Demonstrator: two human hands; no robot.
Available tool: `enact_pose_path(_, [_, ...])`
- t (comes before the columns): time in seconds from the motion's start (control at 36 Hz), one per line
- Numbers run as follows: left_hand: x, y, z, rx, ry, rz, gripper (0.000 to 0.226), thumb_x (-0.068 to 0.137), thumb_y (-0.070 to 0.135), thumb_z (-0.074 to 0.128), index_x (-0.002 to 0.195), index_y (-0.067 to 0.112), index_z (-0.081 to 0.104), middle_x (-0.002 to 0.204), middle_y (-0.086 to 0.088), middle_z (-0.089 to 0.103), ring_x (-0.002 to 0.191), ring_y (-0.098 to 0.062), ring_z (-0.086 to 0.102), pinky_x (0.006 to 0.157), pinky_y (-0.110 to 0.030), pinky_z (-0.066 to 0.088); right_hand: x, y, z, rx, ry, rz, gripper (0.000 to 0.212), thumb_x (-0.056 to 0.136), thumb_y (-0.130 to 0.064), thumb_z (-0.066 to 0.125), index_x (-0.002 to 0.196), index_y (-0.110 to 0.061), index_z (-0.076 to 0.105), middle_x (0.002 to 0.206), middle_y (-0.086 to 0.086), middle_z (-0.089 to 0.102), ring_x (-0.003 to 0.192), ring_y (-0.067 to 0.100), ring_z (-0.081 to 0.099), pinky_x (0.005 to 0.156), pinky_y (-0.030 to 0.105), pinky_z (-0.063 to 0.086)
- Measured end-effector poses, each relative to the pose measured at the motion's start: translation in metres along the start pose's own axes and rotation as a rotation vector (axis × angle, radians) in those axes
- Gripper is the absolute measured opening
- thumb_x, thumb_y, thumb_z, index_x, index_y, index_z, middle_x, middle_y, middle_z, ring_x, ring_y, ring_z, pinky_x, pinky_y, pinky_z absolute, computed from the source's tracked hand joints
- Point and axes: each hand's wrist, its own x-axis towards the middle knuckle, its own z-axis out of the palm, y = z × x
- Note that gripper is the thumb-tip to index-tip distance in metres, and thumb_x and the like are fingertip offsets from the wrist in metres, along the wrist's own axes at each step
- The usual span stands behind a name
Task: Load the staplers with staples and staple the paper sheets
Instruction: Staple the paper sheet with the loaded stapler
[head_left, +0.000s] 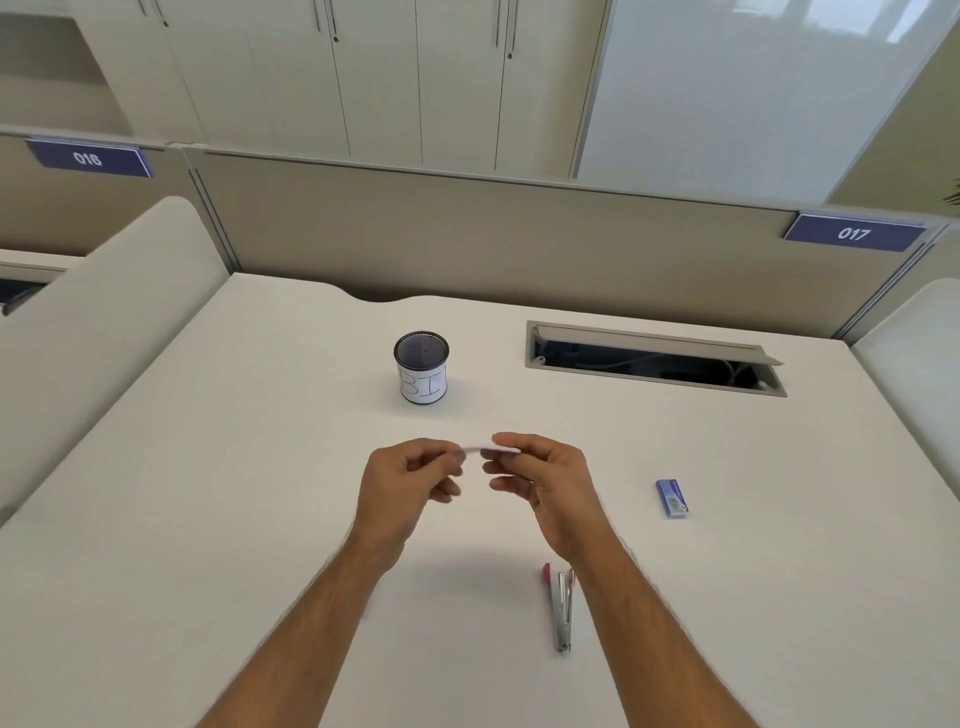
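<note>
My left hand (410, 475) and my right hand (540, 478) are raised above the middle of the white desk (208, 493), fingertips meeting. Between them they pinch a small pale strip (475, 449), blurred, which looks like a row of staples. A stapler (562, 608) with pink ends lies swung open on the desk, close in, just beside my right forearm. A small blue staple box (672, 499) lies to the right of my right hand. No paper sheets are in view.
A black mesh cup with a white label (422, 366) stands behind my hands. An open cable hatch (654, 358) is set into the desk at the back right. Beige partition panels (493, 234) close off the desk's far side and flanks.
</note>
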Motion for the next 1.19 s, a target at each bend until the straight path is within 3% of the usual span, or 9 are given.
enact_pose_path(0.11, [0.003, -0.004, -0.001, 0.047, 0.010, -0.012, 0.015, 0.094, 0.017, 0.076, 0.080, 0.016, 0.081, 0.064, -0.010, 0.069, 0.045, -0.018, 0.054, 0.044, -0.024, 0.042, 0.001, 0.004, 0.000, -0.167, 0.079, -0.031, 0.012, 0.092, -0.012, 0.070, 0.099, -0.013, 0.080, 0.083, 0.008, 0.073, 0.073, 0.017, 0.063, 0.059, 0.028, 0.050])
enact_pose_path(0.22, [0.005, -0.004, -0.001, 0.019, 0.016, -0.058, 0.019, 0.093, 0.017, 0.076, 0.075, 0.011, 0.078, 0.063, -0.011, 0.067, 0.042, -0.016, 0.047, 0.042, -0.023, 0.035, 0.008, 0.004, 0.000, -0.234, 0.139, -0.019, 0.009, 0.090, -0.025, 0.076, 0.090, -0.018, 0.081, 0.081, -0.001, 0.073, 0.073, 0.012, 0.055, 0.064, 0.030, 0.045])
enact_pose_path(0.36, [0.011, -0.005, -0.007, -0.018, 0.042, -0.117, 0.026, 0.094, 0.016, 0.075, 0.069, 0.010, 0.073, 0.063, -0.010, 0.066, 0.043, -0.016, 0.046, 0.042, -0.023, 0.034, 0.015, 0.001, 0.009, -0.250, 0.082, 0.010, 0.009, 0.091, -0.015, 0.072, 0.087, -0.017, 0.079, 0.086, 0.000, 0.076, 0.079, 0.011, 0.063, 0.069, 0.032, 0.049])
enact_pose_path(0.44, [0.020, -0.006, -0.015, -0.023, 0.086, -0.135, 0.020, 0.095, 0.017, 0.073, 0.077, 0.008, 0.075, 0.063, -0.009, 0.066, 0.043, -0.015, 0.046, 0.041, -0.022, 0.035, 0.023, 0.003, 0.019, -0.278, 0.106, 0.016, 0.009, 0.090, -0.010, 0.072, 0.087, -0.014, 0.078, 0.082, 0.000, 0.074, 0.074, 0.010, 0.062, 0.066, 0.029, 0.048])
enact_pose_path(0.56, [0.039, -0.006, -0.027, -0.009, 0.166, -0.154, 0.011, 0.096, 0.019, 0.070, 0.090, 0.010, 0.073, 0.064, -0.006, 0.070, 0.044, -0.014, 0.048, 0.044, -0.023, 0.038, 0.036, 0.006, 0.030, -0.286, 0.180, 0.016, 0.006, 0.088, -0.008, 0.072, 0.088, -0.011, 0.077, 0.078, 0.000, 0.073, 0.069, 0.010, 0.061, 0.062, 0.026, 0.046])
enact_pose_path(0.81, [0.095, 0.001, -0.057, 0.093, 0.180, -0.136, 0.011, 0.097, 0.016, 0.065, 0.089, 0.010, 0.071, 0.071, -0.002, 0.074, 0.052, -0.013, 0.061, 0.055, -0.029, 0.048, 0.075, 0.017, 0.062, -0.245, 0.396, 0.008, 0.005, 0.086, -0.010, 0.076, 0.090, -0.012, 0.078, 0.081, 0.003, 0.077, 0.066, 0.010, 0.066, 0.059, 0.025, 0.049])
enact_pose_path(0.97, [0.138, 0.000, -0.079, 0.183, 0.187, -0.110, 0.011, 0.095, 0.014, 0.063, 0.087, 0.013, 0.071, 0.089, -0.004, 0.075, 0.056, -0.012, 0.067, 0.061, -0.032, 0.053, 0.121, 0.016, 0.091, -0.229, 0.570, -0.082, 0.018, 0.088, -0.006, 0.071, 0.084, -0.022, 0.078, 0.075, -0.011, 0.077, 0.065, 0.011, 0.066, 0.057, 0.017, 0.053])
enact_pose_path(1.08, [0.160, 0.003, -0.085, 0.212, 0.178, -0.100, 0.012, 0.094, 0.014, 0.062, 0.087, 0.014, 0.071, 0.092, -0.002, 0.074, 0.053, -0.007, 0.066, 0.062, -0.032, 0.054, 0.151, 0.013, 0.112, -0.423, 0.639, -0.210, 0.016, 0.092, -0.009, 0.066, 0.096, -0.019, 0.079, 0.088, -0.009, 0.076, 0.083, 0.015, 0.070, 0.075, 0.024, 0.058])
enact_pose_path(1.19, [0.174, 0.006, -0.091, 0.229, 0.157, -0.094, 0.012, 0.094, 0.014, 0.062, 0.087, 0.015, 0.071, 0.092, -0.001, 0.074, 0.054, -0.006, 0.067, 0.062, -0.032, 0.055, 0.178, 0.008, 0.124, -0.820, 0.638, -0.433, 0.018, 0.095, -0.006, 0.062, 0.103, -0.010, 0.078, 0.101, 0.001, 0.073, 0.096, 0.018, 0.064, 0.085, 0.023, 0.047])
